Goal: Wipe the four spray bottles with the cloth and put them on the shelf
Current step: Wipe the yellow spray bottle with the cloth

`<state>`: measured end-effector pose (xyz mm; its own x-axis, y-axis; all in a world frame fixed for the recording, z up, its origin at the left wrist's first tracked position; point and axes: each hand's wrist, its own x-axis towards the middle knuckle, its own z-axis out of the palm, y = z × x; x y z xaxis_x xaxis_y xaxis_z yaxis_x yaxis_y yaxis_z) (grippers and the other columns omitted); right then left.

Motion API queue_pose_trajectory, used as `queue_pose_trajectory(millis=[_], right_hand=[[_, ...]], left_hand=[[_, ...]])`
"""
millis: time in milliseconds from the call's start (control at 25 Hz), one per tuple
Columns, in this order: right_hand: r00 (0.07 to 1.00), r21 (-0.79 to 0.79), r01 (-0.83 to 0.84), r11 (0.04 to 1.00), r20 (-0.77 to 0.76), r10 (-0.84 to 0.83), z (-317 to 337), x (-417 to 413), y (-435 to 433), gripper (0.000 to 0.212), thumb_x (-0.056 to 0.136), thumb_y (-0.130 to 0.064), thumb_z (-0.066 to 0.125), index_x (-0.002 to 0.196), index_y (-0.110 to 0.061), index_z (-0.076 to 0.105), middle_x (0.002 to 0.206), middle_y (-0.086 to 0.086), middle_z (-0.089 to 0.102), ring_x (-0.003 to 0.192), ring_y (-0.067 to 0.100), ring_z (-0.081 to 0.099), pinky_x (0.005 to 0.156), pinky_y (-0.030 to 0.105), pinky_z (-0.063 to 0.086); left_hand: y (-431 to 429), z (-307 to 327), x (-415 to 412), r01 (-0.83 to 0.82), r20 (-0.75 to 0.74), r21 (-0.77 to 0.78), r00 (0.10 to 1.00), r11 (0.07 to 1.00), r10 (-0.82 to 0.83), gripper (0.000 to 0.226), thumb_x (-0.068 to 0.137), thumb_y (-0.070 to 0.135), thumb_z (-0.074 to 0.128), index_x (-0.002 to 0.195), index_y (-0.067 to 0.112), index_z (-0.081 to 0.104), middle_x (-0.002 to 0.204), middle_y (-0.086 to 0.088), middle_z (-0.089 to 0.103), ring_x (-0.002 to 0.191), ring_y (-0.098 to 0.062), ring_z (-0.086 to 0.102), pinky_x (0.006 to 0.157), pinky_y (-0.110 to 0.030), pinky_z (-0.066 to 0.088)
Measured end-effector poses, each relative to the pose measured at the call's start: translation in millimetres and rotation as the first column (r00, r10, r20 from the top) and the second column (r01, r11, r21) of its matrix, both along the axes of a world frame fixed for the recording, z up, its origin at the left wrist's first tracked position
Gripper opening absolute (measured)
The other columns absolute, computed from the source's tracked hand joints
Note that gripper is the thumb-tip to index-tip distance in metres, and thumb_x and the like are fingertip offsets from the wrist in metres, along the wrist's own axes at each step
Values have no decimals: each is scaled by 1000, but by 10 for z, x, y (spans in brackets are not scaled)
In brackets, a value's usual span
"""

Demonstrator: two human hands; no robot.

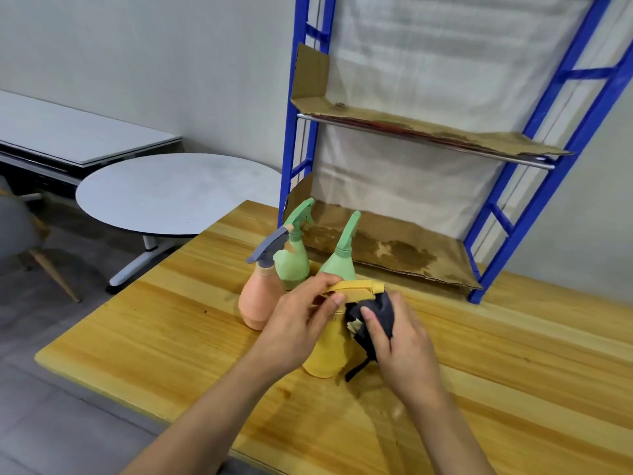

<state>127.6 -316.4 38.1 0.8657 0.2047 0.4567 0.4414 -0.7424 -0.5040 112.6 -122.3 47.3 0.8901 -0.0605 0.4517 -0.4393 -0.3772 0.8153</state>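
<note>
A yellow spray bottle [328,351] stands on the wooden table [164,323]. My left hand [301,323] grips its neck and trigger head. My right hand [400,341] holds a dark cloth [375,315] against the bottle's right side. Behind it stand an orange bottle with a grey trigger [257,299] and two green bottles [294,260] [339,265], all upright and close together. The blue shelf [582,132] rises at the back of the table; its cardboard-lined boards [394,252] hold no bottles.
A round grey table [171,193] stands to the left beyond the wooden table's edge. A long white bench or table [68,132] runs along the left wall, and part of a grey chair [20,231] shows at far left.
</note>
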Motion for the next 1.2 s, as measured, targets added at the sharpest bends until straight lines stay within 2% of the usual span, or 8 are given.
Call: queue_pose_trajectory(millis=[160,240,320,480,600,720,1000,1200], right_hand=[[971,-28,147,989,-186,-149,-12,-147,-329,42,91,-66,32,122,-40,45,112,-12,59,96,2,54,81,25,46],[972,131,211,969,-133,-194,129,-191,-423,39,96,-65,32,121,-38,48,109,-9,61,98,10,59,80,31,48],[986,136,154,979,38,-160,452,-180,-395,36,101,-58,37,125,-35,49,107,-10,59,99,14,57,81,34,47],[904,-342,2,940,402,144,1193,-36,74,44,102,-51,40,132,-22,54,111,-4,61,100,21,52,85,38,44],[892,-765,-92,638,222,395,1200,51,450,51,96,-62,38,131,-28,54,112,-4,64,102,25,54,86,42,45],[930,-854,-150,499,50,365,1033,115,569,55,89,-67,46,132,-33,46,115,-5,60,105,24,54,87,40,44],[918,-843,-34,537,187,351,923,172,815,43,97,-59,42,98,-19,57,92,2,63,89,27,61,71,40,46],[987,-534,-95,840,60,150,1044,156,769,48,98,-66,22,96,-26,49,98,-3,65,93,22,62,75,37,44]], left_hand=[[24,71,-15,41,-28,0,999,999,-41,23,102,45,51,118,33,61,97,8,66,88,-13,63,78,-41,55],[40,46,-3,50,-64,-20,997,999,-51,27,99,47,56,125,39,59,101,13,67,94,-9,65,81,-40,57],[76,-91,-37,8,-153,-90,988,996,-22,56,89,56,68,140,50,45,121,21,62,115,-3,61,95,-32,56],[56,-494,-156,-70,-242,53,967,996,80,93,72,62,83,149,40,36,143,21,47,132,4,44,114,-29,41],[15,-566,-155,-105,-252,48,961,993,114,82,74,48,87,144,34,46,135,18,56,122,2,51,107,-25,43],[-5,-625,-133,-124,-243,-23,963,992,114,71,73,47,87,135,35,54,126,16,62,116,-1,57,102,-34,48],[-12,-721,-133,-128,-264,-26,957,991,117,89,70,62,82,145,25,52,137,16,57,128,-2,53,109,-35,46],[1,-683,-161,-109,-235,-5,966,994,105,89,76,53,84,151,29,44,142,14,53,130,-3,49,111,-26,41]])
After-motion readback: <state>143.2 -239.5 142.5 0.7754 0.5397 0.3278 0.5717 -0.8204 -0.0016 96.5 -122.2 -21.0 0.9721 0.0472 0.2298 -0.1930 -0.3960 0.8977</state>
